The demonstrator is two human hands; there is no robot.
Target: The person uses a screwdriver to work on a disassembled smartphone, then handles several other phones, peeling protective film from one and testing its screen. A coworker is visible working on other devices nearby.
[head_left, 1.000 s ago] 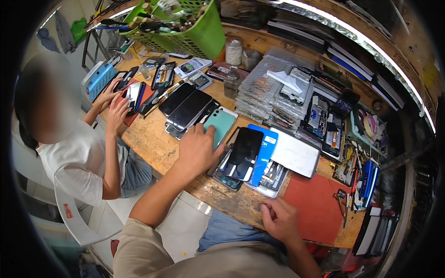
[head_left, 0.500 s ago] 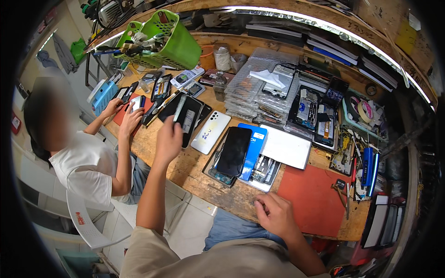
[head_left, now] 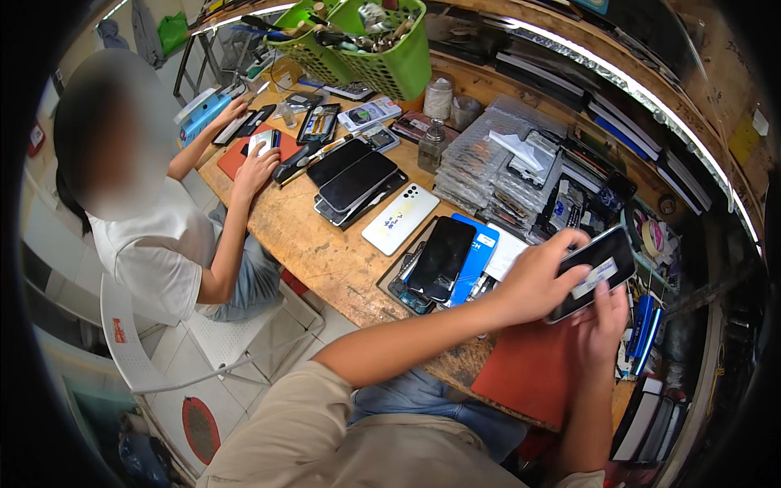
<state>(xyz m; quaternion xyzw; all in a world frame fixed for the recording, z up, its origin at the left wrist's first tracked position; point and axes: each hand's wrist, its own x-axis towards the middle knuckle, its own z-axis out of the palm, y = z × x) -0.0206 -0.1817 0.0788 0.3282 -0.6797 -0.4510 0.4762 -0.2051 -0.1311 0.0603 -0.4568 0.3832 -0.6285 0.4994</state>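
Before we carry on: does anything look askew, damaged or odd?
One black phone sits askew, overlapping the blue box and an opened device beneath, so that pile looks untidy, perhaps unsteady. The wooden bench is scuffed and stained. No spill shows, nor any clear damage to the held phone.

Beige shirt [head_left: 390,455] over blue jeans [head_left: 431,407]

The shirt is plain beige cloth, loose and creased across the near middle of the scene. Its left sleeve [head_left: 277,423] is wide and short, the hem ending near the elbow; of the right sleeve [head_left: 584,481] only a beige edge shows at the near rim. The left hand [head_left: 541,281], right hand [head_left: 600,321] and both forearms [head_left: 415,331] are bare. The jeans are blue denim, softly wrinkled
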